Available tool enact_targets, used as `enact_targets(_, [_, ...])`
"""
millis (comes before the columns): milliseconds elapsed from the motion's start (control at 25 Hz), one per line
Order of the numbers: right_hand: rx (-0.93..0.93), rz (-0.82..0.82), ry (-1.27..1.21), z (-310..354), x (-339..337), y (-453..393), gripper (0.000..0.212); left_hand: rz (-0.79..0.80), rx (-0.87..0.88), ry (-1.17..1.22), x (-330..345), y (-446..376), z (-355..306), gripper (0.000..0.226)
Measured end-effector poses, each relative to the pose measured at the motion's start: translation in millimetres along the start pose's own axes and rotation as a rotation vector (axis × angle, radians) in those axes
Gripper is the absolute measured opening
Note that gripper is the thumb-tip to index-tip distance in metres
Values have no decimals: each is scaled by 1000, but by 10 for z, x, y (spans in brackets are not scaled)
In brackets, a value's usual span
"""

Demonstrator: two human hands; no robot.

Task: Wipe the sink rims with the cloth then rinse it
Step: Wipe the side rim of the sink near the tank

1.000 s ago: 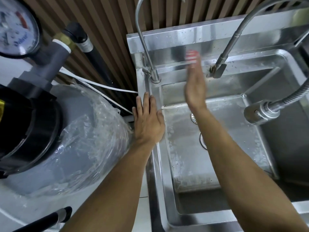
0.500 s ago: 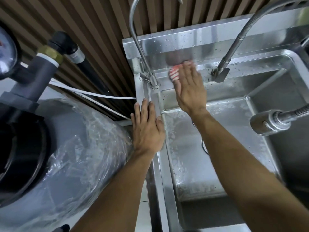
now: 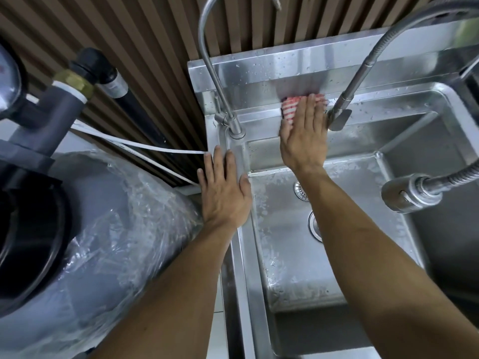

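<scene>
A red and white striped cloth [image 3: 289, 108] lies on the back rim [image 3: 261, 117] of the steel sink, between the two tap bases. My right hand [image 3: 303, 136] presses flat on the cloth, fingers together, covering most of it. Flat on the sink's left rim [image 3: 242, 255] rests my left hand [image 3: 224, 193], fingers spread, holding nothing. The basin floor [image 3: 290, 250] is wet and streaked with foam, and my right forearm partly hides its drain [image 3: 315, 226].
A thin gooseneck tap [image 3: 207, 63] rises at the back left corner. A flexible spray tap [image 3: 363, 66] stands just right of the cloth, its head [image 3: 407, 194] hanging over the basin. A plastic-wrapped grey tank [image 3: 108, 239] with pipes fills the left. A slatted brown wall stands behind.
My right hand slid the cloth left along the back rim, then back right toward the spray tap base. My left hand stayed on the left rim.
</scene>
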State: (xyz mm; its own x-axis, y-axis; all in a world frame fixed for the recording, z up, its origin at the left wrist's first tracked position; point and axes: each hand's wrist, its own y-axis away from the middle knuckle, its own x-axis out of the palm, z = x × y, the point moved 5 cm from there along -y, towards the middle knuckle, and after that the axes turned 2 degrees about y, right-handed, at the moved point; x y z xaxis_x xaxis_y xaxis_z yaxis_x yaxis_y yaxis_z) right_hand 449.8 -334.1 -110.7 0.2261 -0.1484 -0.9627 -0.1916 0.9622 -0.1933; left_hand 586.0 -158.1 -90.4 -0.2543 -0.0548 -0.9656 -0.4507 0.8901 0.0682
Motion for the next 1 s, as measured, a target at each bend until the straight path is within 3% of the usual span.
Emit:
enact_targets(120, [168,-68,-76,125,6,15,70,36,-2,22,30,-2,19,69])
enact_targets(240, [143,-112,-231,71,-29,-31,59,27,-9,36,9,-13,20,68])
enact_targets(400, [392,-349,-919,-2,-377,-50,53,32,-12,34,22,-5,18,67])
enact_targets(440, [353,-452,-1034,119,-504,-66,49,33,-10,34,22,-14,20,66])
enact_targets(520, [67,-500,-893,489,-615,-214,47,31,-9,40,32,-20,26,64])
enact_targets(600, [-366,-380,-407,872,-507,-323,53,19,-15,62,42,-15,34,64])
enact_targets(680, [-675,-303,-75,848,-303,-363,57,18,-15,71,44,-15,38,65])
enact_targets(760, [-718,-282,17,547,-322,-447,60,5,-15,62,46,-28,32,65])
enact_targets(880, [-530,-348,0,268,-523,-621,59,5,-14,66,39,-11,26,66])
enact_targets(920, [-578,-340,43,398,-517,-646,60,7,-10,67,39,-6,19,66])
enact_targets(1000, [-847,-275,149,811,-415,-590,66,-2,-20,71,40,-16,28,66])
